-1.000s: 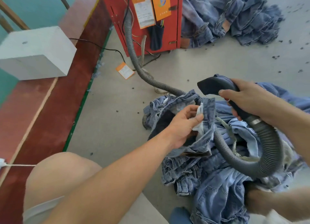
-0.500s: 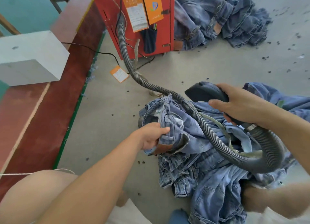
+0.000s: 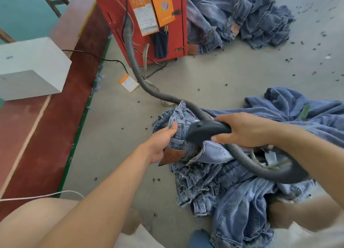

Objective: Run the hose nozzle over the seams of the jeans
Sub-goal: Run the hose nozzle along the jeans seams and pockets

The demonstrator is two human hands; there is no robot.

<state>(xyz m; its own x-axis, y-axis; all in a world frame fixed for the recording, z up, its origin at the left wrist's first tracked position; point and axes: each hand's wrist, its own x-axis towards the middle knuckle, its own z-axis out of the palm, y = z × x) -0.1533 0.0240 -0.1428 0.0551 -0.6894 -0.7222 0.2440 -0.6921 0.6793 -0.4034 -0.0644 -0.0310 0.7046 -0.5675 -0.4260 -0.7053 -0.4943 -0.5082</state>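
Bare floor (image 3: 119, 136) lies open left of the jeans (image 3: 214, 188); the hose (image 3: 158, 94) crosses behind them.

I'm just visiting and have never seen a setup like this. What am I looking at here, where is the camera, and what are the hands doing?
There is no robot: a person works with bare hands, and the camera sits on their head, looking down at the floor. The right hand grips a dark nozzle on a ribbed grey hose, which runs back to a red machine. The nozzle's mouth is down against a pair of jeans on top of a pile. The left hand holds those jeans at the waistband, beside a brown leather patch. More jeans lie in a heap beside the machine, and small dark bits are scattered over the grey floor.
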